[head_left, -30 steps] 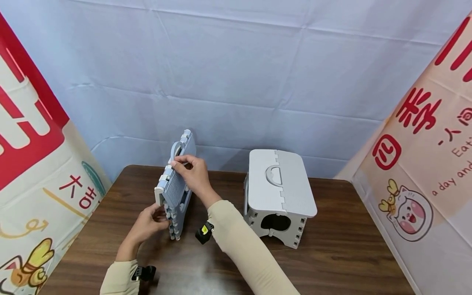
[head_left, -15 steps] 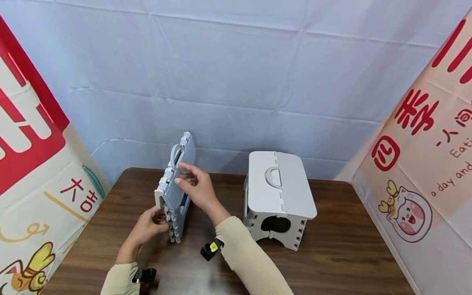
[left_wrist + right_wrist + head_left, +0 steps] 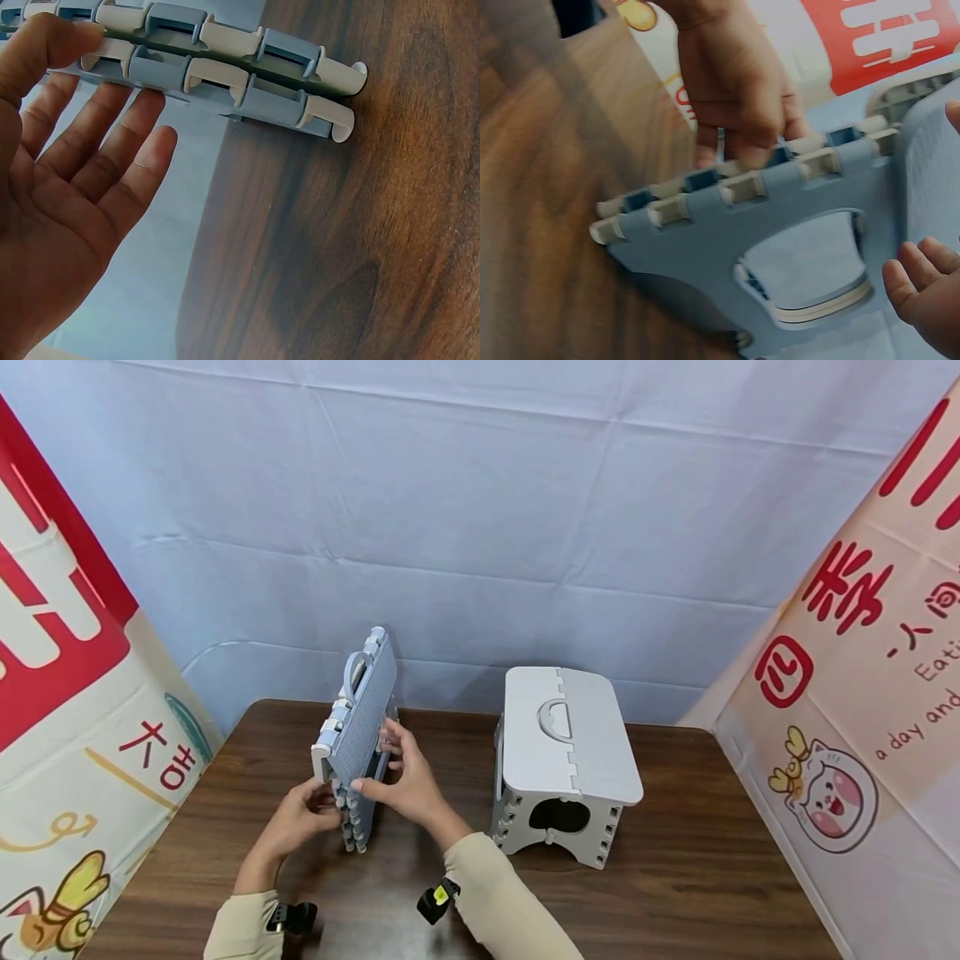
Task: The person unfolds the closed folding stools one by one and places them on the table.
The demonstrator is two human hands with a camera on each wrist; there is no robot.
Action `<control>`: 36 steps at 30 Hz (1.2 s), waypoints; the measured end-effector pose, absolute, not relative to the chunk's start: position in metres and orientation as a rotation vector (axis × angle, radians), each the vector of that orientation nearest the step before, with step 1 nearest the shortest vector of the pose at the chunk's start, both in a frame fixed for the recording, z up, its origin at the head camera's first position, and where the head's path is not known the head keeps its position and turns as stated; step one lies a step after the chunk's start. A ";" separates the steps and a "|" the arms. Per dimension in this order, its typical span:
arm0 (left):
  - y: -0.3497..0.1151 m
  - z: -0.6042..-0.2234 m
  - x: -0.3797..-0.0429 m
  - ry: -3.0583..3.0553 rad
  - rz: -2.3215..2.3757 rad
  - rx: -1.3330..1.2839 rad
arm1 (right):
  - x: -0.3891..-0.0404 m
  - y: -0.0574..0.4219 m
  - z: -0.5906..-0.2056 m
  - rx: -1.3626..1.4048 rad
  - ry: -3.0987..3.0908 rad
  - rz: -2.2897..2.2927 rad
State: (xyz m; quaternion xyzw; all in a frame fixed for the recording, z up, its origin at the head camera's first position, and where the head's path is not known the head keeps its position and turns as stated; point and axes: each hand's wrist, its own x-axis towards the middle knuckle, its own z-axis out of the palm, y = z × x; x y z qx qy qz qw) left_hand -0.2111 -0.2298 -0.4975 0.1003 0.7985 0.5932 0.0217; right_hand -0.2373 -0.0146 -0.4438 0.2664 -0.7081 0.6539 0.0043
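Observation:
A blue-and-white folding stool (image 3: pixel 365 717), folded nearly flat, stands upright on the table's left half with its loop handle at the top. My left hand (image 3: pixel 296 822) grips its near hinged edge. In the left wrist view the thumb lies on one side of the interlocking hinges (image 3: pixel 225 82) and the fingers on the other. My right hand (image 3: pixel 411 783) is at the stool's right face, thumb and fingers spread. The right wrist view shows its fingertips (image 3: pixel 900 289) beside the blue leg panel (image 3: pixel 705 251), which has a large cut-out.
To the right, a white folding stool (image 3: pixel 566 727) stands unfolded on the brown wooden table (image 3: pixel 697 860). A pale blue cloth (image 3: pixel 450 527) hangs behind the table, and printed banners (image 3: pixel 862 760) flank it on both sides.
My right hand has left the stool's top edge near the handle and moved down its right face towards me, its fingers spreading. The left hand keeps its hold on the near edge.

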 end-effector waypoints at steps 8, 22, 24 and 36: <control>-0.228 -0.499 -0.210 2.460 1.866 0.318 | -0.229 -0.021 -0.464 0.765 -2.283 2.076; -0.229 -0.505 -0.210 2.433 1.883 0.323 | -0.221 -0.034 -0.480 0.647 -2.287 2.132; -0.229 -0.504 -0.210 2.429 1.895 0.333 | -0.221 -0.037 -0.480 0.613 -2.309 2.093; -0.232 -0.503 -0.209 2.418 1.911 0.364 | -0.226 -0.046 -0.484 0.658 -2.467 1.507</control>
